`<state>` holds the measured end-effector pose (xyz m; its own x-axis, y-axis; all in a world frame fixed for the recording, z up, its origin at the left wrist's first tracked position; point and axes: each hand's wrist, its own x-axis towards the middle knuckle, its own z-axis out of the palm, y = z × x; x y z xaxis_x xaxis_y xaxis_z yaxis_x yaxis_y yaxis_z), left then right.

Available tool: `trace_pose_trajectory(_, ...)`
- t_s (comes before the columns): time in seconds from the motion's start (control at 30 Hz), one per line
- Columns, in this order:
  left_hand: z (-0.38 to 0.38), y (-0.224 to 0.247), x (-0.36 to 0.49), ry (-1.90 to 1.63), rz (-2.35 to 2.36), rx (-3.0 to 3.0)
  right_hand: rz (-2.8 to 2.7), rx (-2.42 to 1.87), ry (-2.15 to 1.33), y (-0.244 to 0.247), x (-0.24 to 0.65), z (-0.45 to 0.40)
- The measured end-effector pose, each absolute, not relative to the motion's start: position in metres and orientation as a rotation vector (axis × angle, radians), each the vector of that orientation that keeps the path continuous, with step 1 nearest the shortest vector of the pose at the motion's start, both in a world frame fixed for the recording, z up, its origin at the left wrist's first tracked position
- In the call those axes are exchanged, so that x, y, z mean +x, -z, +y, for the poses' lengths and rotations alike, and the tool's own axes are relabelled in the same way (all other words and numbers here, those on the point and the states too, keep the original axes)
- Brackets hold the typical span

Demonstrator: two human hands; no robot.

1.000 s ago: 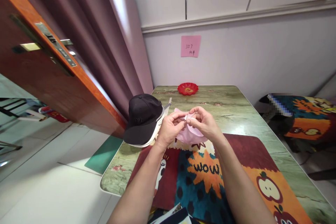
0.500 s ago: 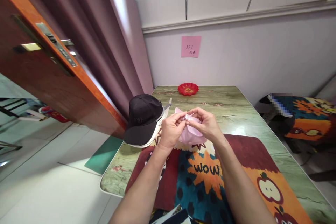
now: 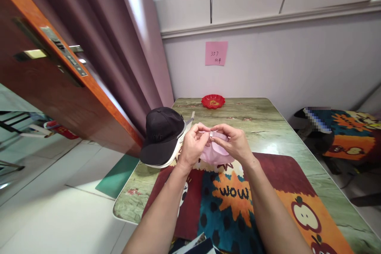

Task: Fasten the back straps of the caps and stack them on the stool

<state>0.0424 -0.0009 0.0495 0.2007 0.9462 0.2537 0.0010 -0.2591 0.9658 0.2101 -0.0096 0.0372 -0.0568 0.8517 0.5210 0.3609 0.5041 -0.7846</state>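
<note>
A pink fabric item, perhaps a cap (image 3: 214, 154), rests over the back part of the patterned mat (image 3: 208, 202). Both hands meet at its upper edge. My left hand (image 3: 195, 143) pinches its strap from the left. From the right, my right hand (image 3: 232, 141) pinches the same strap, near a small light-coloured or metallic piece between the fingertips. The fingers hide most of that small piece. A black cap (image 3: 163, 130) sits left of my left hand, stacked on something white whose edge shows beneath it.
A red scalloped dish (image 3: 213, 101) stands at the back of the marbled green table (image 3: 253, 117). A thin light strap sticks out right of the black cap. A pink note (image 3: 216, 53) is on the wall. The door (image 3: 59, 67) and curtain are at left.
My left hand has tilted and its fingers have shifted slightly at the strap. The small metallic piece shows less than before. The caps and the dish stay where they were.
</note>
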Motion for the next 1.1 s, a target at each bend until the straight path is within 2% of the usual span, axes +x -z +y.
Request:
trace_pose_trajectory(0.33, -0.001, -0.054, 0.044, -1.188, 1.030, 1.301, -1.779, -1.077, -0.315, -0.036, 0.209, -0.009)
trace_pose_trajectory(0.67, 0.003, -0.051, 0.034, -1.156, 1.061, 1.240, -1.801, -1.114, -0.486, -0.036, 0.224, -0.008)
trace_pose_trajectory(1.0, 0.022, -0.061, 0.027, -0.677, 1.015, 1.594, -1.775, -1.086, -0.613, -0.033, 0.223, -0.005)
trace_pose_trajectory(1.1, 0.027, -0.058, 0.021, -0.675, 1.014, 1.564, -1.851, -1.143, -0.681, -0.032, 0.235, -0.007)
